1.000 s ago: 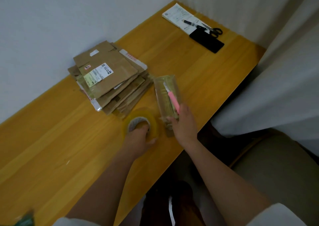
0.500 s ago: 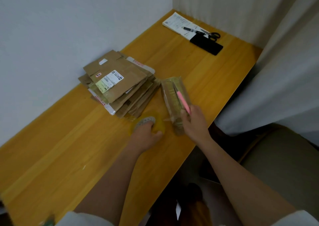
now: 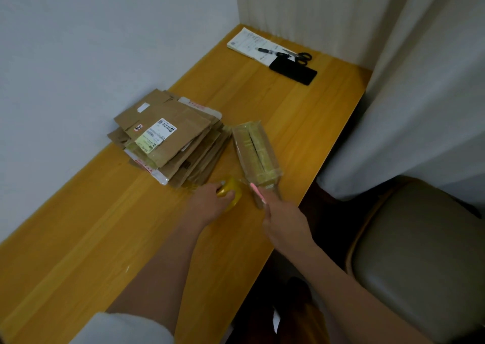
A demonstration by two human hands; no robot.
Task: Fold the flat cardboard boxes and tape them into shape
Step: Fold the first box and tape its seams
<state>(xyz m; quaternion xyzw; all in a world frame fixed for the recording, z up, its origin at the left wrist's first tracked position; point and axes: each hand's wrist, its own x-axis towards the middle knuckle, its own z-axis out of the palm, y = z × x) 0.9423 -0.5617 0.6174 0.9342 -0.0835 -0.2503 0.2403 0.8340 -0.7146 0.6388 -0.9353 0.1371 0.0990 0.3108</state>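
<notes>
1. A taping step was judged under way: the tape roll (image 3: 228,192) was gripped by the left hand (image 3: 210,204).
2. A pink cutter (image 3: 257,194) was pinched by the right hand (image 3: 284,221), just short of the folded box (image 3: 256,154).
3. Cutting the strip seemed due next.

At the tabletop's (image 3: 262,102) one o'clock corner lies a printed sheet (image 3: 249,44); a pen (image 3: 265,51) rests on it, scissors (image 3: 299,55) just beside, a black slab (image 3: 293,71) overlapping its edge. A chair (image 3: 420,251) stands at four o'clock beneath a curtain (image 3: 420,94).

Head view, looking down, table (image 3: 262,102) fairly near.
</notes>
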